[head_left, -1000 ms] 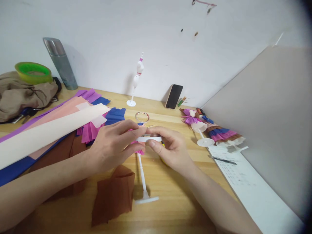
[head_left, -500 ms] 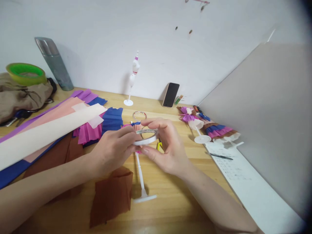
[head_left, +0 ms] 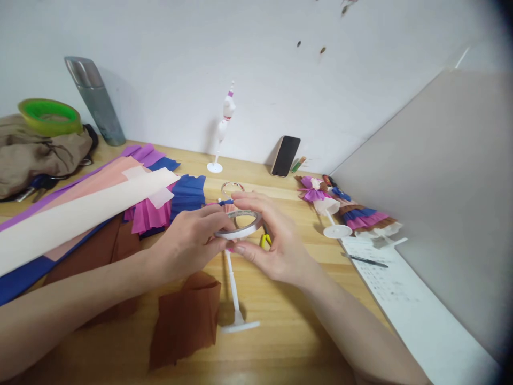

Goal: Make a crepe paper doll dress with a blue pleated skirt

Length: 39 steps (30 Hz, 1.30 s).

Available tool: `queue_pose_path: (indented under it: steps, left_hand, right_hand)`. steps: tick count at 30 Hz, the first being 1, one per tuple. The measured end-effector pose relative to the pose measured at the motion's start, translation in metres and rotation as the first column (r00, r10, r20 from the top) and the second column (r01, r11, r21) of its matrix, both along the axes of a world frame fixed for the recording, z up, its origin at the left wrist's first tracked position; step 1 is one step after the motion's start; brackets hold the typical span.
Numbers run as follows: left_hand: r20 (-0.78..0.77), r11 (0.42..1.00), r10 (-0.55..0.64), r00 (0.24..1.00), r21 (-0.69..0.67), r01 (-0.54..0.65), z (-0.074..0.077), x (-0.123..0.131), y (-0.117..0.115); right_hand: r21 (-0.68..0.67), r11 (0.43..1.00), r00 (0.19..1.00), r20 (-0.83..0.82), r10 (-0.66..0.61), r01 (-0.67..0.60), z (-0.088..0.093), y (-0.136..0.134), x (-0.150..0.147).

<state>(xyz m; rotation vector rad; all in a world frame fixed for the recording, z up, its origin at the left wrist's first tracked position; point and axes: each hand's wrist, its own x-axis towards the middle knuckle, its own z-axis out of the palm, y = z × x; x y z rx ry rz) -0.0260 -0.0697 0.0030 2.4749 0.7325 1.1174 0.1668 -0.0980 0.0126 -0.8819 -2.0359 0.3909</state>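
Between my two hands is a roll of white tape [head_left: 242, 231], held level above the table. My left hand [head_left: 191, 238] pinches its left edge. My right hand [head_left: 276, 238] curves around the right side, thumb below and fingers above. Below and behind the roll, a small dress-form stand [head_left: 233, 289] lies on the table, its white pole and base toward me; its upper part is mostly hidden by my hands. Yellow-handled scissors or pliers [head_left: 265, 240] show partly behind my right hand. A square of brown crepe paper [head_left: 188, 321] lies near my left forearm.
Crepe paper strips [head_left: 80, 219] cover the table's left. A white dress form [head_left: 226, 115], a phone [head_left: 285, 156] and a grey bottle [head_left: 96, 101] stand along the wall. Dressed forms [head_left: 364, 218], a pen [head_left: 367, 260] and written paper [head_left: 404, 299] lie right. Green-cored tape [head_left: 50, 116] rests on a bag.
The view has shifted slightly, so the surroundings sit a little further right. The tape roll has tilted a little between my hands, and both hands keep their hold.
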Motion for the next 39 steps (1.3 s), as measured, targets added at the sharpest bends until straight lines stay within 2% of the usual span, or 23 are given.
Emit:
queue_pose_path:
  steps: [5, 9, 13, 16, 18, 19, 20, 22, 23, 24, 26, 29, 32, 34, 35, 37, 39]
  left_hand:
    - [-0.052, 0.992, -0.011, 0.999, -0.13, 0.004, -0.002, 0.001, -0.004]
    - [-0.074, 0.991, -0.01, 0.997, -0.137, -0.001, -0.003, 0.004, -0.006]
    - [-0.12, 0.988, -0.02, 0.993, -0.154, 0.001, -0.004, 0.005, -0.004]
    - [-0.151, 0.971, -0.035, 0.988, -0.241, -0.002, -0.002, 0.003, 0.0]
    - [-0.139, 0.96, -0.046, 0.989, -0.281, 0.005, 0.001, 0.002, 0.004]
    - [-0.122, 0.961, -0.049, 0.991, -0.278, 0.014, 0.002, 0.0, 0.005]
    - [-0.112, 0.963, -0.051, 0.992, -0.267, 0.02, 0.003, -0.001, 0.007]
    - [-0.11, 0.972, -0.057, 0.992, -0.232, 0.03, 0.005, -0.004, 0.011]
    - [-0.116, 0.976, -0.064, 0.991, -0.217, 0.038, 0.005, -0.005, 0.012]
    - [-0.124, 0.976, -0.078, 0.989, -0.212, 0.05, 0.005, -0.006, 0.014]
    - [-0.131, 0.973, -0.106, 0.986, -0.217, 0.076, 0.003, -0.007, 0.016]
    - [-0.105, 0.965, -0.135, 0.985, -0.241, 0.107, 0.0, -0.008, 0.018]
    - [-0.067, 0.965, -0.133, 0.989, -0.235, 0.114, 0.0, -0.008, 0.02]
    - [-0.048, 0.969, -0.117, 0.992, -0.225, 0.103, -0.001, -0.008, 0.022]
    - [-0.033, 0.967, -0.119, 0.992, -0.229, 0.108, -0.003, -0.008, 0.024]
    - [0.024, 0.953, -0.147, 0.989, -0.263, 0.148, -0.006, -0.008, 0.027]
    - [0.133, 0.939, -0.159, 0.978, -0.285, 0.191, -0.011, -0.007, 0.029]
  right_hand:
    - [-0.045, 0.998, 0.997, 0.069, -0.04, 0.043, -0.002, -0.002, -0.004]
    - [-0.081, 0.994, 0.995, 0.072, -0.067, 0.072, -0.007, -0.003, -0.007]
    - [-0.085, 0.995, 0.992, 0.118, -0.041, 0.051, -0.012, -0.001, -0.011]
    - [-0.136, 0.991, 0.994, 0.11, 0.007, 0.008, -0.011, 0.0, -0.008]
    - [-0.192, 0.98, 0.998, -0.011, 0.057, -0.058, -0.007, 0.001, 0.0]
    - [-0.209, 0.972, 0.988, -0.134, 0.082, -0.109, -0.004, 0.003, 0.004]
    - [-0.21, 0.965, 0.955, -0.282, 0.092, -0.156, -0.001, 0.004, 0.01]
    - [-0.187, 0.961, 0.84, -0.538, 0.073, -0.203, 0.004, 0.01, 0.021]
    - [-0.19, 0.962, 0.8, -0.599, 0.042, -0.193, 0.006, 0.013, 0.027]
    - [-0.199, 0.965, 0.795, -0.607, 0.016, -0.171, 0.007, 0.016, 0.033]
    - [-0.198, 0.973, 0.86, -0.51, -0.002, -0.115, 0.009, 0.02, 0.042]
    - [-0.319, 0.934, 0.971, -0.222, 0.088, -0.158, 0.01, 0.022, 0.048]
    - [-0.525, 0.82, 0.973, -0.095, 0.21, -0.228, 0.009, 0.019, 0.045]
    - [-0.612, 0.746, 0.964, -0.129, 0.233, -0.262, 0.007, 0.018, 0.04]
    - [-0.633, 0.727, 0.963, -0.158, 0.216, -0.267, 0.006, 0.018, 0.038]
    - [-0.628, 0.741, 0.968, -0.215, 0.129, -0.238, 0.003, 0.018, 0.032]
    - [-0.582, 0.796, 0.969, -0.244, 0.025, -0.167, 0.0, 0.018, 0.026]
